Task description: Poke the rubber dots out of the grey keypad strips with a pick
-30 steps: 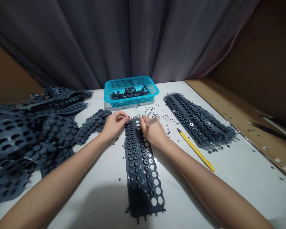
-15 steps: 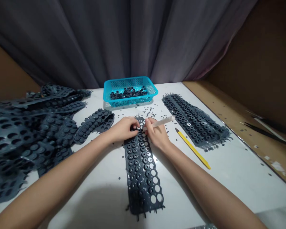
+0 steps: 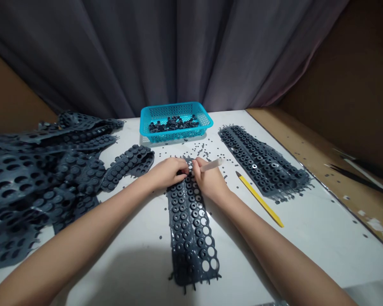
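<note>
A person's two bare hands work at the far end of a dark rubbery strip [image 3: 187, 225], which lies lengthwise on a white table [image 3: 134, 242] at the center of the scene, its near end toward the viewer. The right hand [image 3: 209, 176] has its fingers clamped on a pale, pen-like stick [image 3: 212, 165], the blunt end tilting up to the right; its tip is hidden. The left hand [image 3: 172, 172] rests on the strip just beside it, fingers curled and thumb drawn close, though whether they pinch anything cannot be told. Rows of raised rings stud the strip, while open round holes along its right edge show white. Beyond the hands, a blue basket [image 3: 176, 137] holds a scatter of small dark pieces, and tiny dark specks [image 3: 204, 152] dot the tabletop before it. To the right, a yellow tool [image 3: 260, 199] with a dark tip lies near a second studded sheet [image 3: 264, 165]. On the left, a heap of dark sheets [image 3: 44, 182] spreads across the table, a curled piece [image 3: 124, 168] at its right side. A gray curtain [image 3: 153, 55] hangs behind the far edge.
</note>
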`<state>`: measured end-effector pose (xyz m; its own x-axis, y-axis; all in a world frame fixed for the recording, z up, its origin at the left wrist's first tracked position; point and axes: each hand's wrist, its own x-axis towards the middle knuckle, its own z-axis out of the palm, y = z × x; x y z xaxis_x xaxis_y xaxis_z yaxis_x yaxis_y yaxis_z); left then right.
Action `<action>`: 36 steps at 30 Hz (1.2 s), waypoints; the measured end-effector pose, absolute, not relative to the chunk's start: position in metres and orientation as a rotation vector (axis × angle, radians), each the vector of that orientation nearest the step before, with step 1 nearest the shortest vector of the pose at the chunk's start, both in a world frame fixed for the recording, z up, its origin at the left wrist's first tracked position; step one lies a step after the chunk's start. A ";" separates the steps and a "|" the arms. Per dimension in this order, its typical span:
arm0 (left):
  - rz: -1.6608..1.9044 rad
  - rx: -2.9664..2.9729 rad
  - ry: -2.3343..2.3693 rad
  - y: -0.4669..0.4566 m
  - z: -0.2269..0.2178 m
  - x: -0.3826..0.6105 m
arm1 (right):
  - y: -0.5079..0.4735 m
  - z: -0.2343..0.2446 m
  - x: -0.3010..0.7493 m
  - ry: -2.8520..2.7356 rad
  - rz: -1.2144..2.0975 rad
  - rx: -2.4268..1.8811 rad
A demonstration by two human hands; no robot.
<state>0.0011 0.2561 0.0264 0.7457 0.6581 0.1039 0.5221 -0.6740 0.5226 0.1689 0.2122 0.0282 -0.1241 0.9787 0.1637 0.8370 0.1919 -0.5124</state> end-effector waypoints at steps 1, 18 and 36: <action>0.434 2.456 0.910 0.253 0.024 -0.001 | 0.212 0.028 0.169 -2.038 0.386 -1.713; 0.738 2.192 1.184 0.234 0.008 -0.003 | 0.208 0.031 0.166 -2.166 0.328 -1.748; 0.362 2.508 1.065 0.241 0.024 -0.004 | 0.209 0.018 0.183 -1.499 0.773 -1.430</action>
<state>-0.0043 0.2411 0.0235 0.6778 0.7306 0.0830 0.6298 -0.6351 0.4473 0.1831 0.2086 0.0184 0.0707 0.9806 0.1826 0.4197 0.1368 -0.8973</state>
